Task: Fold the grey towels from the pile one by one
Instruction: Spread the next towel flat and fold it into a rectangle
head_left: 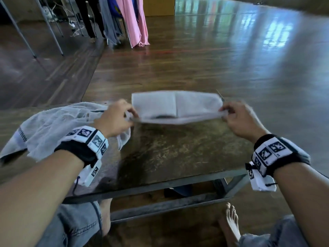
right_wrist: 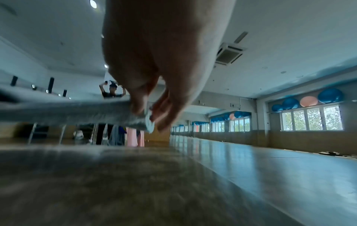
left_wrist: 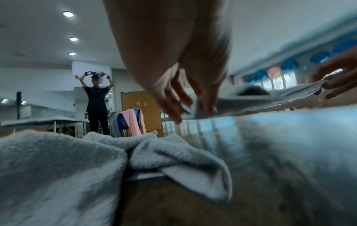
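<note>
A grey towel (head_left: 175, 106), partly folded, hangs stretched a little above the brown table (head_left: 178, 154). My left hand (head_left: 117, 116) pinches its left end and my right hand (head_left: 236, 118) pinches its right end. In the left wrist view my left hand (left_wrist: 185, 104) pinches the towel (left_wrist: 270, 99), with the right hand (left_wrist: 336, 79) at its far end. The right wrist view has my right hand (right_wrist: 148, 110) pinching the towel's (right_wrist: 77, 111) corner. A pile of crumpled grey towels (head_left: 53, 125) lies on the table's left side under my left wrist.
The table's front edge (head_left: 160, 186) is near my knees. A person in dark clothes (left_wrist: 96, 99) stands far off beside a chair draped with pink and grey cloth (head_left: 128, 20). A wide wooden floor (head_left: 231, 50) spreads beyond the table.
</note>
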`<move>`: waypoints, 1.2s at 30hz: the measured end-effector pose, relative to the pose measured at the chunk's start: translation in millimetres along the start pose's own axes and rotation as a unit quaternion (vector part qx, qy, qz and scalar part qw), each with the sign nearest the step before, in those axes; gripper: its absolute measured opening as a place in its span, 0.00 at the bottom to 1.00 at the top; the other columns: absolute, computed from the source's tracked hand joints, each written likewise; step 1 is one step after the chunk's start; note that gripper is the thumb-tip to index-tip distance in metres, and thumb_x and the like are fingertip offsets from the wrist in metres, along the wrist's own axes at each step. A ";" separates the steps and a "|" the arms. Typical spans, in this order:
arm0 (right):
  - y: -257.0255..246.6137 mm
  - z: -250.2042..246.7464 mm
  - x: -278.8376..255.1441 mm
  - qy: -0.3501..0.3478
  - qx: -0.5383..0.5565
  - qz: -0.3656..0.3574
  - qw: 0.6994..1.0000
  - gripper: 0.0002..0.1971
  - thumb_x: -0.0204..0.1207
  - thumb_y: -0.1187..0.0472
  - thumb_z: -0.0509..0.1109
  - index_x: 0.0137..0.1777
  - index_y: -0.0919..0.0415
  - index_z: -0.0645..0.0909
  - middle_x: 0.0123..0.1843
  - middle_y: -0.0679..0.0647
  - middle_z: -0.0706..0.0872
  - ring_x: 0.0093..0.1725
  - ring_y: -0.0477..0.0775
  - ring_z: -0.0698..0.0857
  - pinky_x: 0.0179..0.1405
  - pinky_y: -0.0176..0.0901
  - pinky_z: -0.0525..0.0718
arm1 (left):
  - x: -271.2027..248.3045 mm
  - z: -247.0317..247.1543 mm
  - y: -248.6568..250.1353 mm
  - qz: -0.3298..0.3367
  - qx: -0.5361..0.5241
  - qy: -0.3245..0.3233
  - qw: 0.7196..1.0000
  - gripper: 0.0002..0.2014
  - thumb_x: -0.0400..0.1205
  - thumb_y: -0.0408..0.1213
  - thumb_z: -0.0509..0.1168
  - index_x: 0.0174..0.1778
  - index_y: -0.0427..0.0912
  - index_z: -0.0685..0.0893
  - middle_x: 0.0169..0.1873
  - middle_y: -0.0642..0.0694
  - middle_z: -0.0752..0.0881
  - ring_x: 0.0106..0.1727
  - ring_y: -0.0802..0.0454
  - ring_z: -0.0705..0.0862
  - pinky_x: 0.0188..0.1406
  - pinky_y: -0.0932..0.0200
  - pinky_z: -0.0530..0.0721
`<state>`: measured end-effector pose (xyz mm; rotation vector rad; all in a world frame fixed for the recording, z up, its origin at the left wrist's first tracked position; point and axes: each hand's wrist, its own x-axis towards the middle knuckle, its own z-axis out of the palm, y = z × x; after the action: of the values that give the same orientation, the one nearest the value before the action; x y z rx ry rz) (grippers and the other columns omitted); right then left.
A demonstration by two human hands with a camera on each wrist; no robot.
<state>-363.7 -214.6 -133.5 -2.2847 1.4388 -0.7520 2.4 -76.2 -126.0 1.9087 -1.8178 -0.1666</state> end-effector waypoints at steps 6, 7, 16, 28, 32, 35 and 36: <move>13.9 17.5 -7.6 -0.104 -0.039 0.092 0.990 0.04 0.81 0.61 0.67 0.51 0.60 0.82 0.43 0.53 0.86 0.45 0.56 0.82 0.38 0.43 0.74 | -4.4 32.2 -4.8 -0.133 0.056 -0.116 0.983 0.16 0.78 0.53 0.74 0.49 0.46 0.82 0.44 0.49 0.85 0.46 0.50 0.84 0.47 0.52 0.82; 12.6 18.1 -5.7 -0.094 -0.049 0.094 0.990 0.07 0.82 0.58 0.68 0.44 0.61 0.81 0.39 0.53 0.84 0.41 0.55 0.81 0.36 0.43 0.73 | -2.5 33.5 -5.1 -0.143 0.078 -0.113 0.980 0.16 0.79 0.55 0.71 0.45 0.44 0.82 0.42 0.48 0.85 0.44 0.49 0.84 0.45 0.52 0.81; 6.7 24.3 -3.4 -0.108 -0.079 0.169 0.977 0.23 0.82 0.54 0.72 0.26 0.60 0.74 0.39 0.65 0.82 0.43 0.65 0.84 0.45 0.48 0.80 | 0.4 35.2 -1.9 -0.180 0.153 -0.138 0.962 0.26 0.81 0.57 0.68 0.29 0.37 0.87 0.28 0.41 0.88 0.39 0.43 0.88 0.39 0.51 0.79; -0.1 26.6 -7.8 -0.097 -0.063 0.169 0.979 0.19 0.80 0.59 0.72 0.28 0.62 0.75 0.45 0.68 0.86 0.44 0.64 0.85 0.47 0.52 0.84 | -4.5 35.2 6.0 -0.185 0.106 -0.107 0.971 0.21 0.81 0.49 0.71 0.36 0.32 0.90 0.33 0.35 0.90 0.38 0.39 0.90 0.35 0.51 0.83; -4.8 23.5 -8.2 -0.082 -0.026 0.175 0.981 0.14 0.76 0.62 0.65 0.29 0.60 0.69 0.36 0.61 0.79 0.40 0.62 0.80 0.38 0.52 0.82 | 2.3 28.4 4.4 -0.204 0.084 -0.110 0.969 0.19 0.77 0.44 0.74 0.24 0.38 0.81 0.21 0.42 0.80 0.28 0.40 0.84 0.28 0.53 0.77; -7.9 17.9 -7.9 -0.056 0.010 0.191 0.980 0.15 0.73 0.57 0.63 0.26 0.59 0.68 0.34 0.59 0.76 0.35 0.60 0.75 0.33 0.47 0.75 | 9.1 20.9 0.7 -0.214 0.053 -0.080 0.972 0.26 0.72 0.42 0.75 0.16 0.43 0.66 0.14 0.48 0.70 0.19 0.49 0.71 0.22 0.55 0.69; -8.7 16.2 -7.8 -0.051 0.013 0.198 0.979 0.16 0.73 0.55 0.63 0.25 0.59 0.69 0.35 0.59 0.77 0.33 0.60 0.75 0.33 0.47 0.75 | 10.1 19.7 0.1 -0.211 0.050 -0.076 0.973 0.27 0.71 0.41 0.75 0.16 0.45 0.63 0.13 0.49 0.68 0.18 0.49 0.68 0.22 0.56 0.66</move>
<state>-350.4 -203.7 -143.8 -1.8965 1.7450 -0.5204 -4.8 -91.2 -140.6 2.3939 -1.5079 -0.3799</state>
